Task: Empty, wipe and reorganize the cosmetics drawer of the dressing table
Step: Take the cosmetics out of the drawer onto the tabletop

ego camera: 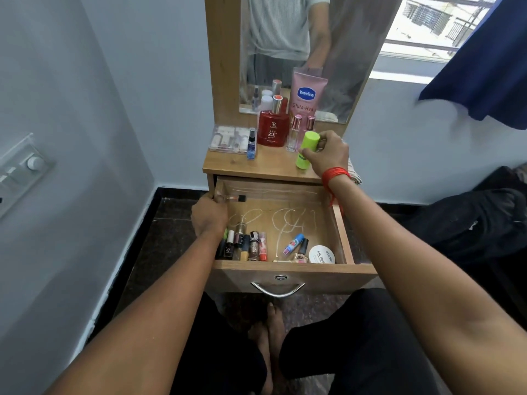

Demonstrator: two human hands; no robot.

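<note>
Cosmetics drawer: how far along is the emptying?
Partly emptied. Done: red square perfume bottle and pink Vaseline tube stand on the wooden tabletop. In hand: right hand grips a lime-green plastic tube there; left hand reaches into the open wooden drawer. Left: nail polish bottles, white round jar; no wiping yet.

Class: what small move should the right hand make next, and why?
Probably stand the lime-green plastic bottle upright on the wooden tabletop and let go: the right hand grips it tilted near the front edge, and small nail-polish bottles lie in the open wooden drawer.
</note>
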